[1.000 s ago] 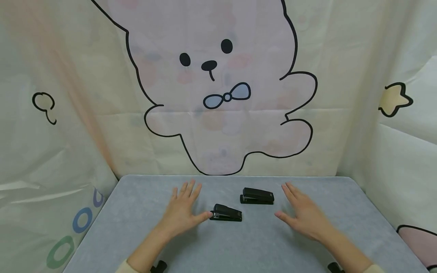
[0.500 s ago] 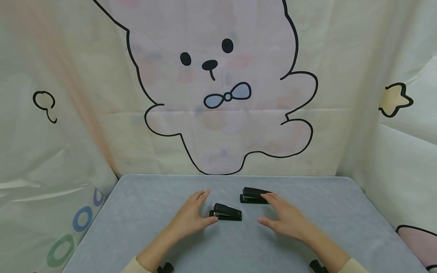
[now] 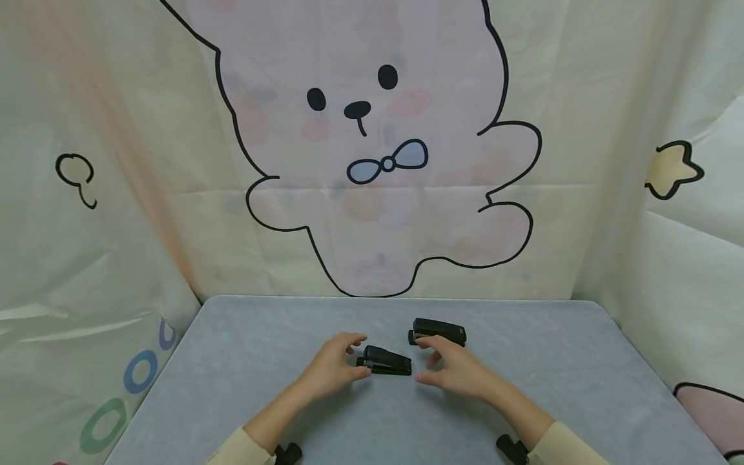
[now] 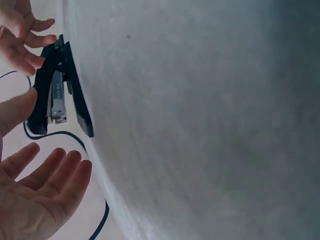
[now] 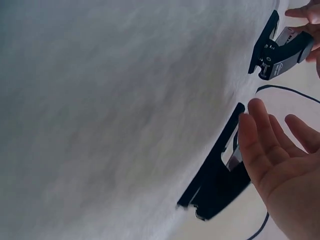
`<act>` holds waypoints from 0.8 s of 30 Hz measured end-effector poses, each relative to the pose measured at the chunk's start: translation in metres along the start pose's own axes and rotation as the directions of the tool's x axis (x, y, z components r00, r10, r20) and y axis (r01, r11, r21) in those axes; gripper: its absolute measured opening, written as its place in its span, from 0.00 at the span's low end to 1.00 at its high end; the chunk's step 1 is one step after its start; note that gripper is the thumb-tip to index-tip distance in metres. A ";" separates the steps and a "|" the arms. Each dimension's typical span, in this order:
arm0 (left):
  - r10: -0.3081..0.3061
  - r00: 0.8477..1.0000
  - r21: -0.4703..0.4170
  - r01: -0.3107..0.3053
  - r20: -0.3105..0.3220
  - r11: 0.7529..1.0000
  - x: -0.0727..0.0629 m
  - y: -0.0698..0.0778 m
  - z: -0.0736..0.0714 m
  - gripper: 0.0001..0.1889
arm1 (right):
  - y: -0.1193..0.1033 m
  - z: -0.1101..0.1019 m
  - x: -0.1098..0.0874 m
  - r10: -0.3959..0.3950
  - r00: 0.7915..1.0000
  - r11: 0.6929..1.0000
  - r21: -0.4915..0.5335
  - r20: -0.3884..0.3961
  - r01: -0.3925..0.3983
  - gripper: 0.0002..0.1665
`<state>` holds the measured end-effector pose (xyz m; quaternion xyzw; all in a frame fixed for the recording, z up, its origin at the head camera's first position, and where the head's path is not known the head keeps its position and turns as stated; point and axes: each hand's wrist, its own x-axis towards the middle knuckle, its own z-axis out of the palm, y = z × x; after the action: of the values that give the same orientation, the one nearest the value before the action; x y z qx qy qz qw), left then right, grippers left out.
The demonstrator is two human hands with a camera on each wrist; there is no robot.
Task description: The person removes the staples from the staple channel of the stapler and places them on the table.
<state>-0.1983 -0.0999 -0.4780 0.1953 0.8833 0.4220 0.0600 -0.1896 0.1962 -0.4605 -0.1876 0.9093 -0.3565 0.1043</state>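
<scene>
Two black staplers lie on the grey-blue table. The nearer stapler (image 3: 388, 363) sits between my hands; the farther stapler (image 3: 440, 329) is behind it, to the right. My left hand (image 3: 332, 368) is at the nearer stapler's left end, its thumb overlapping that end in the head view. In the left wrist view the fingers and thumb stand apart around the gap-mouthed end of this stapler (image 4: 58, 97). My right hand (image 3: 456, 371) is off its right end, fingers loosely bent, nothing held. The right wrist view shows that hand's fingertips (image 5: 247, 135) overlapping the farther stapler (image 5: 215, 182).
The table (image 3: 261, 323) ends at the back against a cream curtain (image 3: 558, 245) with a printed bear. More curtain hangs at both sides. A dark device (image 3: 287, 454) is on the left wrist, another dark device (image 3: 513, 447) on the right.
My right hand has come left and inward, past the front of the farther stapler to the nearer one. My left hand has drawn in slightly, fingers bending. Both staplers have stayed put.
</scene>
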 end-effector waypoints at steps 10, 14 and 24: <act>0.000 1.000 -0.067 0.000 -0.006 0.998 0.005 -0.005 0.002 0.29 | 0.007 0.011 0.018 -0.038 0.994 0.984 0.179 0.098 0.020 0.37; 0.012 1.000 -0.102 -0.012 -0.005 0.995 0.009 -0.006 0.003 0.25 | 0.006 0.013 0.023 -0.043 0.993 0.982 0.190 0.111 0.022 0.34; 0.030 0.999 -0.145 -0.032 -0.015 0.989 0.017 -0.007 0.008 0.16 | 0.001 0.019 0.033 -0.028 0.995 0.989 0.150 0.099 0.013 0.19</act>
<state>-0.2138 -0.0913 -0.4880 0.2014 0.8476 0.4871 0.0618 -0.2140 0.1714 -0.4773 -0.2064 0.8716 -0.4147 0.1603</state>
